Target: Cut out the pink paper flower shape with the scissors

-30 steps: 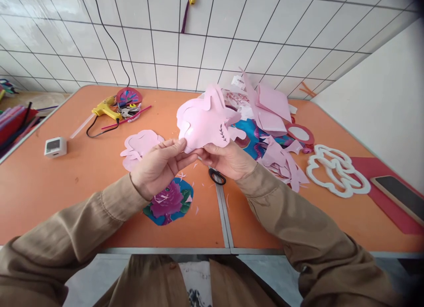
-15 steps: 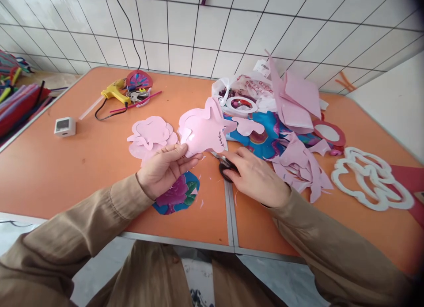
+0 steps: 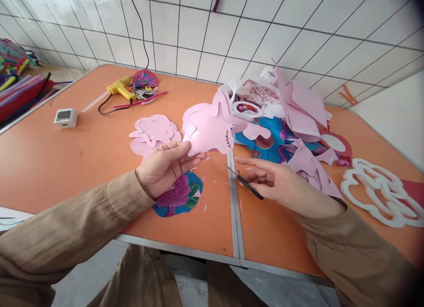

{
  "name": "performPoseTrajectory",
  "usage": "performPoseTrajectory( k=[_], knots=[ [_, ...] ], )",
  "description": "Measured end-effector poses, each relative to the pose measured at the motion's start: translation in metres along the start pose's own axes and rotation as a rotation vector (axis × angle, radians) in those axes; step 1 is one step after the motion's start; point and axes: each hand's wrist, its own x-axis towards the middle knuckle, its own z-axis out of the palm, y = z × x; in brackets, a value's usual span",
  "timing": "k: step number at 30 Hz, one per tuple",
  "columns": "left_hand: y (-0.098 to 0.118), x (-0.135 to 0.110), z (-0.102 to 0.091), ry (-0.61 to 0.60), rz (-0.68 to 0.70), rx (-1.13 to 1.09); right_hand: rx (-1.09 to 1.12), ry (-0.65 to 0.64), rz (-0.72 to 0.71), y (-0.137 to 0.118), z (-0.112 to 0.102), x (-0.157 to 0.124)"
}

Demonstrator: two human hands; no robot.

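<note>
My left hand [image 3: 170, 165] pinches the lower edge of a pink cut-out [image 3: 208, 128], a thin, glossy, curved-edged sheet with a dark leaf sprig printed near its right side. My right hand [image 3: 268, 181] holds a pair of black-handled scissors [image 3: 250, 186], apart from the cut-out, with the thin blades pointing up and left. Beneath my left hand lies a blue piece with a purple flower print [image 3: 179, 194]. Several more pink cut-outs [image 3: 154, 130] are stacked on the table just behind my left wrist.
A yellow glue gun [image 3: 122, 89] and a small white box [image 3: 65, 118] are at the back left. Pink scraps [image 3: 309, 165], folded pink sheets [image 3: 303, 110] and a plastic bag [image 3: 261, 92] crowd the right. White cloud-shaped outlines [image 3: 380, 194] lie far right. A metal seam [image 3: 236, 218] crosses the orange table [image 3: 205, 227].
My right hand has drawn the scissors away from the pink cut-out, down and to the right. My left hand keeps its hold on the cut-out. The view has shifted slightly.
</note>
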Motion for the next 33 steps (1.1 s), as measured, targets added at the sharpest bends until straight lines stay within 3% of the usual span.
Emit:
performPoseTrajectory(
  k=[5, 9, 13, 17, 20, 27, 33],
  knots=[
    [0.004, 0.003, -0.003, 0.031, 0.059, -0.006, 0.276, -0.267, 0.013, 0.024, -0.011, -0.004],
    [0.007, 0.006, -0.004, 0.094, 0.078, 0.006, 0.366, -0.336, -0.081, 0.021, -0.001, -0.005],
    [0.009, 0.008, -0.003, 0.131, 0.077, -0.008, 0.197, -0.259, -0.145, 0.0, 0.013, -0.005],
    [0.008, 0.007, -0.002, 0.118, 0.063, 0.001, -0.265, -0.012, -0.478, -0.012, 0.016, -0.008],
    [0.007, 0.006, -0.002, 0.105, 0.061, 0.013, -0.486, 0.148, -0.604, -0.01, 0.017, -0.01],
    [0.007, 0.005, -0.001, 0.105, 0.004, 0.058, -0.637, 0.242, -0.706, -0.007, 0.019, -0.008],
    [0.006, 0.005, 0.0, 0.124, -0.015, 0.072, -0.672, 0.255, -0.671, -0.002, 0.015, -0.006]
  ],
)
